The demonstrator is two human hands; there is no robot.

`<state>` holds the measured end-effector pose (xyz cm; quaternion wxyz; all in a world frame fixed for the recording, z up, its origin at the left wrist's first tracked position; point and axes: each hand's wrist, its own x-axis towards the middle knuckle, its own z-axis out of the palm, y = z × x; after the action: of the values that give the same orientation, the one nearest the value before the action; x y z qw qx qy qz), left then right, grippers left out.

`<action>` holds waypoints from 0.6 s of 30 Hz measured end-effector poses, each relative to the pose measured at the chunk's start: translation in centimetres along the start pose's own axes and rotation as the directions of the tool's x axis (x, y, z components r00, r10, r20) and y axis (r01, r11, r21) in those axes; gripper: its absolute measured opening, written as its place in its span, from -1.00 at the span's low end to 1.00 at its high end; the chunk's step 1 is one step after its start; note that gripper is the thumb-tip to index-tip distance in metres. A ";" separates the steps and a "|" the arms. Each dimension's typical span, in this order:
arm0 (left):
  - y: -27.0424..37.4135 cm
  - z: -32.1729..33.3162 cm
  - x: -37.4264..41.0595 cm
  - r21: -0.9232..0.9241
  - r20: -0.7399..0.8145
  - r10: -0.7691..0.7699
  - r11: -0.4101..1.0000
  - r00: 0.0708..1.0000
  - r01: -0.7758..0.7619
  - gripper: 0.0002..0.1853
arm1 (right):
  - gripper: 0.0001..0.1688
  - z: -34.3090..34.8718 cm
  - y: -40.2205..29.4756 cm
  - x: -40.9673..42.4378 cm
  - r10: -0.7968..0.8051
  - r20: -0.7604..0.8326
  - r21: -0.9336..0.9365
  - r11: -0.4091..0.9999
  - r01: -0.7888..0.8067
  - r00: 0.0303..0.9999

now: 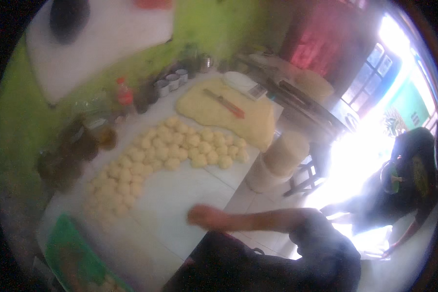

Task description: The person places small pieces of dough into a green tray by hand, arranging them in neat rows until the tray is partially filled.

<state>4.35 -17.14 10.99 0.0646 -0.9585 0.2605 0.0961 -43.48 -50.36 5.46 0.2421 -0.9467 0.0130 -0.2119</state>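
Observation:
My right hand [206,217] is over the near part of the white tiled table [179,197]. Motion blurs it; the fingers look curled, and whether they hold anything cannot be made out. Beyond it, many small dough balls [171,146] lie close together in a curved band. A large slab of pale dough [222,106] rests farther back, with an orange-handled blade tool [226,104] on top. At the lower left stands a green plastic tub [64,233] with some pale pieces and a blurred brownish shape inside. I cannot make out my left hand.
Along the wall are dark bags [73,146], a red-labelled bottle [124,93] and several cups [172,81]. A white plate [239,80] sits by the slab. Beyond the table's right edge is a pale bucket [266,175]. Another person [405,175] bends at the far right near bright light.

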 end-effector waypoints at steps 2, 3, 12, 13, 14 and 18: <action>0.6 -0.5 0.2 0.017 0.004 -0.002 1.000 1.000 0.001 -0.23 | -0.88 -1.5 1.7 1.9 0.140 -0.099 -0.075 0.986 -0.148 0.985; 0.7 -0.6 0.2 0.024 0.005 -0.006 1.000 1.000 0.005 -0.23 | -0.88 -1.7 1.1 4.9 0.188 -0.197 -0.045 0.979 -0.201 0.962; -2.1 -0.9 -1.8 -0.039 -0.011 -0.023 0.999 1.000 0.023 -0.25 | -0.79 5.5 -1.5 0.6 -0.134 0.014 -0.089 0.987 0.134 0.991; -1.9 -0.8 -2.5 -0.053 -0.015 -0.006 0.999 1.000 0.006 -0.25 | -0.80 3.2 0.2 0.8 -0.109 -0.001 -0.183 0.977 0.107 0.994; -0.4 -0.6 -3.0 -0.066 -0.012 0.036 0.997 0.999 -0.037 -0.25 | -0.80 1.1 2.2 1.0 0.042 0.089 -0.323 0.946 -0.011 0.995; 3.7 -4.0 -6.7 -0.020 -0.021 -0.089 0.996 0.996 0.089 -0.32 | -0.91 0.1 -0.6 12.1 0.259 -0.158 0.109 0.964 -0.244 0.953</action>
<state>-2.61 -17.75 16.08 0.0565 -0.9707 0.2174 0.0849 -32.44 -51.34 10.39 0.3066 -0.9041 0.1450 -0.2600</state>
